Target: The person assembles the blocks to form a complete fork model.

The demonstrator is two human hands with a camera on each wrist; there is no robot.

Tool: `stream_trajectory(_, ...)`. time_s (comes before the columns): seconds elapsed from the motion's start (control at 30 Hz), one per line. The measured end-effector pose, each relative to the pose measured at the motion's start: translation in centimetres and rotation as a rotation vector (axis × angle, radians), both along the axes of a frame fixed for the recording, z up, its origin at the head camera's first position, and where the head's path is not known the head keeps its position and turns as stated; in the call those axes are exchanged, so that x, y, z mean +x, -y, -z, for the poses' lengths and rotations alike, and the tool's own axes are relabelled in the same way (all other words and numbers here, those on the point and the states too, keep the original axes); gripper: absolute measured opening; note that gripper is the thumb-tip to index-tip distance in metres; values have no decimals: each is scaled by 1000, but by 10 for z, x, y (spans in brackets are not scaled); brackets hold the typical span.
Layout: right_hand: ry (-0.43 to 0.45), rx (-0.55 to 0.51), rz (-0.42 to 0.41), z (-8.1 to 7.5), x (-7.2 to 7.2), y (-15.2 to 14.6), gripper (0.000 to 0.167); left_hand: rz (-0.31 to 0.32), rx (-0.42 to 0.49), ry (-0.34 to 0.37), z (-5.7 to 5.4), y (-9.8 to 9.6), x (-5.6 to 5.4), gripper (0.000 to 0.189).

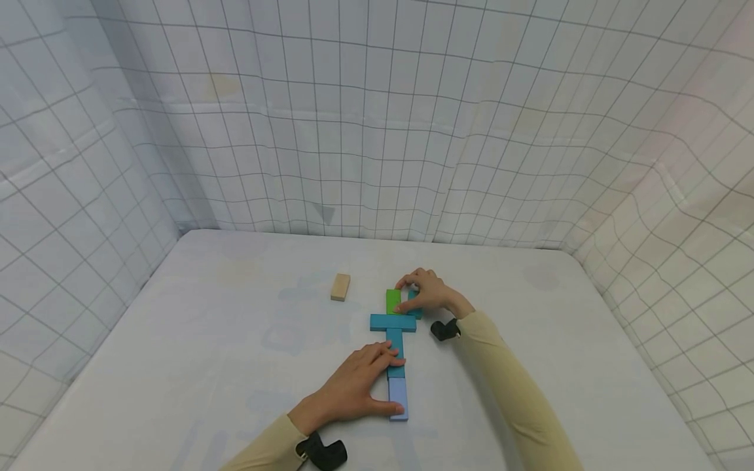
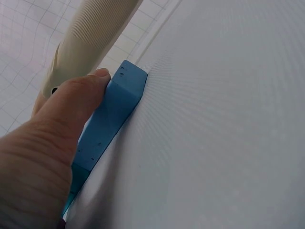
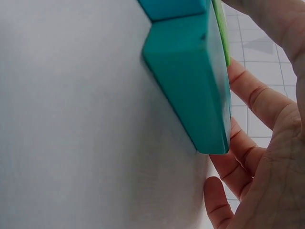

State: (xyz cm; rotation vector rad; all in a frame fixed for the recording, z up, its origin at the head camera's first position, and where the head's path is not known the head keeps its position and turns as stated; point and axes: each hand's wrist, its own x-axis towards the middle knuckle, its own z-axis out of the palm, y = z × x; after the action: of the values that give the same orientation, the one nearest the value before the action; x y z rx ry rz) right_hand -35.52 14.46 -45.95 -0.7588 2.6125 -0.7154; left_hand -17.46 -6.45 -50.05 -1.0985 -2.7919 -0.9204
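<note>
Apparently aligning blocks: right hand (image 1: 429,291) pinching green block (image 1: 393,300), teal block (image 3: 186,86) beneath it; left hand (image 1: 352,386) spread, thumb on lavender block (image 1: 398,390); next likely needs squaring, release

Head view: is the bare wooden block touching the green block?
No, the wooden block lies apart from the green block, with white tabletop showing between them.

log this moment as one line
left hand: touching light-blue block | right hand: touching green block | wooden block: apart, left of green block
</note>
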Motion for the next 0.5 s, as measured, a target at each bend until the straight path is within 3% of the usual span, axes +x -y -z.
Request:
stream_trajectory(0.3,-26,-1,3,-2,4,0,46,-1,2,19,-2,0,1,76)
stream_trajectory(0.5,-48,3,7,-4,8,2,47,0,0,-6,0,-1,0,76)
